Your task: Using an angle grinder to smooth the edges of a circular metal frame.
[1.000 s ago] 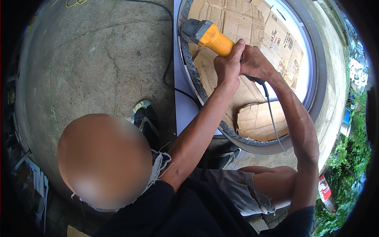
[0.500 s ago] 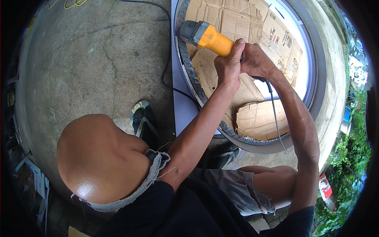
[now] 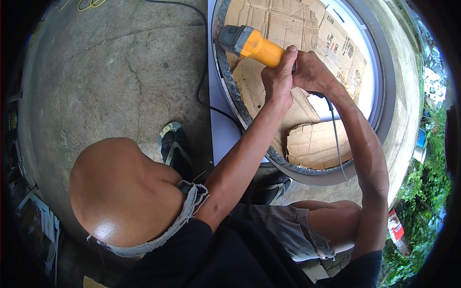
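Note:
A yellow angle grinder (image 3: 261, 50) with a grey and black head lies across the left part of a large round frame, its head over the frame's dark, rough inner rim (image 3: 233, 96). My left hand (image 3: 279, 76) is wrapped around the grinder's body near its back end, thumb along the top. Close against it, my right hand (image 3: 312, 72) grips the rear of the grinder, whose black cord (image 3: 334, 129) hangs down below that hand. The grinder's disc is hidden from view. Pieces of cardboard (image 3: 273, 24) line the inside of the round frame.
The frame's grey outer band (image 3: 390, 86) curves around on the right. A white panel (image 3: 222, 144) lies under its left side. A black cable (image 3: 202, 72) runs over the concrete floor (image 3: 105, 81). My feet, one in a dark shoe (image 3: 174, 146), stand close by. Green plants (image 3: 413, 192) grow at right.
Almost nothing differs. The grinder and both hands hold nearly the same place, and the hanging cord has shifted slightly.

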`<state>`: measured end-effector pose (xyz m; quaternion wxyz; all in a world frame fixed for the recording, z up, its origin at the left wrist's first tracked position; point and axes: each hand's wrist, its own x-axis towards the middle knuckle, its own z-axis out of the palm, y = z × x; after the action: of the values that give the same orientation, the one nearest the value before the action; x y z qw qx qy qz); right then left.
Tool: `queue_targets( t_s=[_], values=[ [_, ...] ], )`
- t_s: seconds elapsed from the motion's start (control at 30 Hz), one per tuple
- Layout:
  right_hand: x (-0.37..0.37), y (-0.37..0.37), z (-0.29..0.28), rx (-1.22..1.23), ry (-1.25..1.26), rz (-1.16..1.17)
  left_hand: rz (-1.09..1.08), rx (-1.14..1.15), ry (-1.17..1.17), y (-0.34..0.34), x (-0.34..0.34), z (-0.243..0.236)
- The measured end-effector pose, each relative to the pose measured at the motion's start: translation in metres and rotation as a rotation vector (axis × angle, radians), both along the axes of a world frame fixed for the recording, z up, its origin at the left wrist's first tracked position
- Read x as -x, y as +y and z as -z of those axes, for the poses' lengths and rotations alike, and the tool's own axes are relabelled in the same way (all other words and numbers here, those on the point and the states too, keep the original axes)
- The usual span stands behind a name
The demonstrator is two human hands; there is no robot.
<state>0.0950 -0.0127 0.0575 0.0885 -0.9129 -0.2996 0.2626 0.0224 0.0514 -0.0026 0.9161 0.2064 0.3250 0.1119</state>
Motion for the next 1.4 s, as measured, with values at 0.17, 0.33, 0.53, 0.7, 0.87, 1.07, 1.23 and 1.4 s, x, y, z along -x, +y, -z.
queue_targets(
  t_s=[0.17,0.33,0.53,0.7,0.87,1.07,1.23,1.4],
  values=[
    [0.005,0.003,-0.004,0.01,-0.015,0.016,0.011,-0.02,0.004,0.003,0.001,-0.002],
    [0.006,0.0,-0.002,0.006,-0.017,0.059,0.035,0.0,0.003,0.001,0.001,-0.003],
    [0.005,0.002,-0.007,0.022,-0.007,0.018,0.037,0.011,0.017,0.002,0.0,-0.003],
    [0.002,0.006,-0.011,0.043,0.034,0.029,0.046,-0.02,-0.011,0.005,-0.001,-0.001],
    [0.003,0.006,0.0,-0.021,-0.029,0.05,0.092,-0.027,-0.034,0.013,-0.006,0.003],
    [0.001,0.005,-0.009,-0.039,-0.001,0.146,0.141,-0.032,-0.002,0.017,-0.01,-0.016],
    [0.001,0.009,-0.004,-0.073,0.051,0.138,0.13,-0.077,0.032,0.018,-0.011,-0.006],
    [-0.004,0.01,0.009,-0.078,0.102,0.109,0.105,-0.081,0.061,0.018,-0.011,0.003]
  ],
)
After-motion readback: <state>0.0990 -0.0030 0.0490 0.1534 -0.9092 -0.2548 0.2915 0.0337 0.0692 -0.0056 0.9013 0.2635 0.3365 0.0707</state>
